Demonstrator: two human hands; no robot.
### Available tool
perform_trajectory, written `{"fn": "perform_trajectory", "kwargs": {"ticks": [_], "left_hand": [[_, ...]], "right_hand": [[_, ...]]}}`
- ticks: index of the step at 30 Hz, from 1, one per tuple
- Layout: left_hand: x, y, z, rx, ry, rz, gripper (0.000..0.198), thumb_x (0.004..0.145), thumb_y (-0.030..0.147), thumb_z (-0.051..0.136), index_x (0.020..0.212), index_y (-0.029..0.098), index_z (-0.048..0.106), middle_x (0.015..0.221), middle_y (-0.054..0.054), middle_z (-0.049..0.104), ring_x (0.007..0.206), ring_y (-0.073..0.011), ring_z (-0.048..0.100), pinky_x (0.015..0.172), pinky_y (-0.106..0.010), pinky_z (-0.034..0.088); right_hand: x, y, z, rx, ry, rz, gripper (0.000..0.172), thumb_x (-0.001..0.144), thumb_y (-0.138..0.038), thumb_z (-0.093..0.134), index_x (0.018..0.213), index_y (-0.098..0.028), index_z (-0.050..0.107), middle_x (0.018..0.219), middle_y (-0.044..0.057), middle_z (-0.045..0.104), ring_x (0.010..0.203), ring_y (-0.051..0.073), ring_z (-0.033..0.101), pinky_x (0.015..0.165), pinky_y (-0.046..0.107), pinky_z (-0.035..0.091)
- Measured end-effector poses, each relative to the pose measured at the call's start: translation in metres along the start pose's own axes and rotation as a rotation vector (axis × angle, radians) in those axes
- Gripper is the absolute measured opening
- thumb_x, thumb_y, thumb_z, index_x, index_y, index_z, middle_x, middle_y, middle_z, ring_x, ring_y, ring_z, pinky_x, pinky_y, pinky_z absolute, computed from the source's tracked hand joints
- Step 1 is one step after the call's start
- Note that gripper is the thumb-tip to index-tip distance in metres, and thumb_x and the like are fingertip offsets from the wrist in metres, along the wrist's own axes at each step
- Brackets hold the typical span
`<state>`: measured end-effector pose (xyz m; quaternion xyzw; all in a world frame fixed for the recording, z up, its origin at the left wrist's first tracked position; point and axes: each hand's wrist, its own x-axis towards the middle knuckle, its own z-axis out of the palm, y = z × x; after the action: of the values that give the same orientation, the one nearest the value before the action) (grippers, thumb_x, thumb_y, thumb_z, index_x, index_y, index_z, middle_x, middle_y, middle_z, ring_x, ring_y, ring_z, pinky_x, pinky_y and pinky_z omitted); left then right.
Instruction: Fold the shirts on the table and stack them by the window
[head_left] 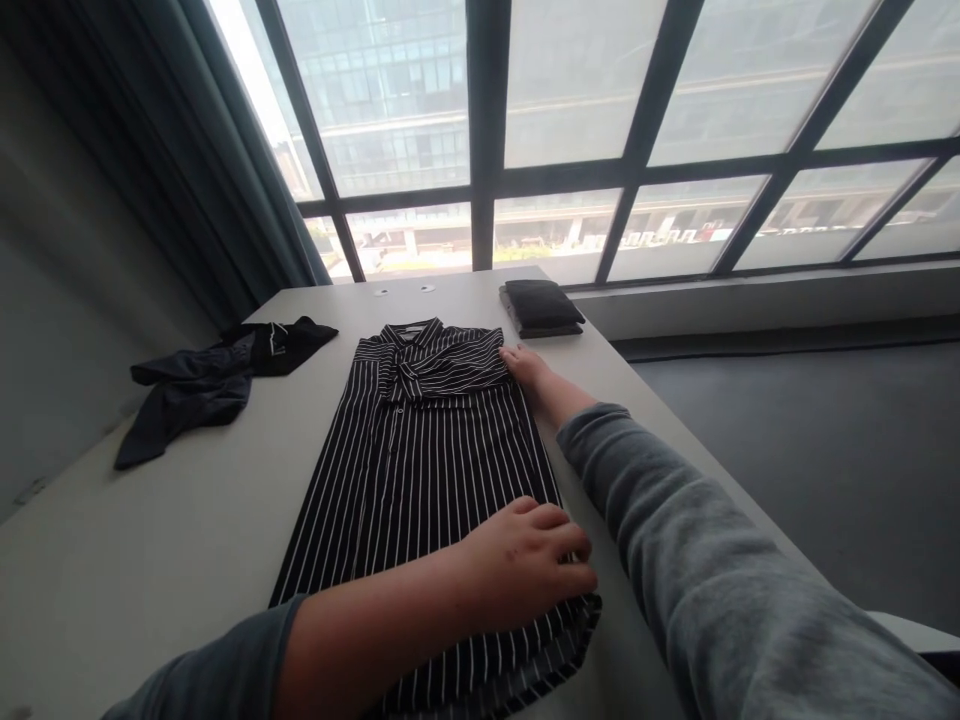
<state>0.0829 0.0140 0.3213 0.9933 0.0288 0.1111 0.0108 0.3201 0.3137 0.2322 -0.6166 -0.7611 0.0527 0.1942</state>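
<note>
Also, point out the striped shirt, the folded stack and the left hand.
Striped shirt (pixel 442 460), head view: middle of the front.
Folded stack (pixel 541 304), head view: top surface.
Left hand (pixel 526 558), head view: back.

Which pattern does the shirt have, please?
The shirt is black with white stripes; see the head view.

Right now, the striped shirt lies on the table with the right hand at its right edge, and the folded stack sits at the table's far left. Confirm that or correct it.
Not quite: the head view shows the folded stack at the table's far right. The striped shirt does lie there, with the right hand at its right edge.
</note>
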Motion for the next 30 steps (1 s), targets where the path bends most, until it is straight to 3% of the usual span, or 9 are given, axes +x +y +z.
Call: {"fn": "perform_trajectory", "kwargs": {"ticks": [3,9,14,19,25,30], "left_hand": [[-0.012,0.0,-0.009,-0.005,0.041,0.032,0.014,0.106,0.022,0.057,0.114,0.022,0.068,0.131,-0.004,0.069,0.118,-0.02,0.06,0.092,-0.038,0.044],[-0.039,0.005,-0.029,0.04,0.006,-0.002,0.005,0.104,0.02,0.062,0.106,0.021,0.067,0.104,-0.002,0.074,0.091,-0.0173,0.064,0.087,-0.037,0.042],[-0.075,0.009,-0.042,0.046,0.009,-0.078,0.004,0.103,0.017,0.062,0.104,0.021,0.064,0.101,0.0,0.073,0.086,-0.016,0.062,0.082,-0.036,0.042],[-0.11,0.011,-0.031,0.038,-0.02,-0.161,0.009,0.101,0.014,0.065,0.096,0.02,0.06,0.095,0.001,0.071,0.082,-0.0156,0.061,0.08,-0.035,0.042],[-0.134,0.017,-0.016,-0.007,-0.069,-0.212,0.011,0.098,0.014,0.066,0.093,0.02,0.058,0.093,0.002,0.069,0.079,-0.0155,0.059,0.076,-0.034,0.043],[-0.138,0.014,-0.016,-0.121,-0.08,-0.191,0.019,0.096,0.034,0.075,0.096,0.021,0.062,0.105,0.0,0.073,0.091,-0.0182,0.064,0.079,-0.035,0.045]], "right_hand": [[0.006,-0.013,-0.005,0.125,0.028,0.038,0.056,0.11,-0.035,0.028,0.154,-0.02,0.06,0.153,0.009,0.062,0.144,0.029,0.056,0.127,0.049,0.037],[0.025,-0.057,-0.012,0.26,0.004,-0.016,0.064,0.111,-0.049,0.027,0.159,-0.016,0.053,0.161,0.008,0.053,0.15,0.024,0.05,0.127,0.037,0.035],[0.041,-0.103,0.002,0.254,-0.088,-0.065,0.066,0.111,-0.055,0.031,0.162,-0.018,0.049,0.166,0.006,0.047,0.155,0.023,0.043,0.128,0.033,0.031],[0.041,-0.133,0.026,0.171,-0.199,-0.056,0.07,0.109,-0.058,0.037,0.167,-0.019,0.041,0.173,0.008,0.035,0.161,0.027,0.032,0.131,0.038,0.025],[0.035,-0.142,0.041,0.047,-0.276,0.007,0.071,0.11,-0.059,0.028,0.171,-0.021,0.03,0.177,0.008,0.023,0.165,0.036,0.014,0.132,0.058,0.012],[0.03,-0.145,0.047,-0.023,-0.293,0.006,0.07,0.11,-0.061,0.022,0.171,-0.026,0.029,0.178,0.003,0.019,0.165,0.035,0.011,0.131,0.062,0.007]]}}
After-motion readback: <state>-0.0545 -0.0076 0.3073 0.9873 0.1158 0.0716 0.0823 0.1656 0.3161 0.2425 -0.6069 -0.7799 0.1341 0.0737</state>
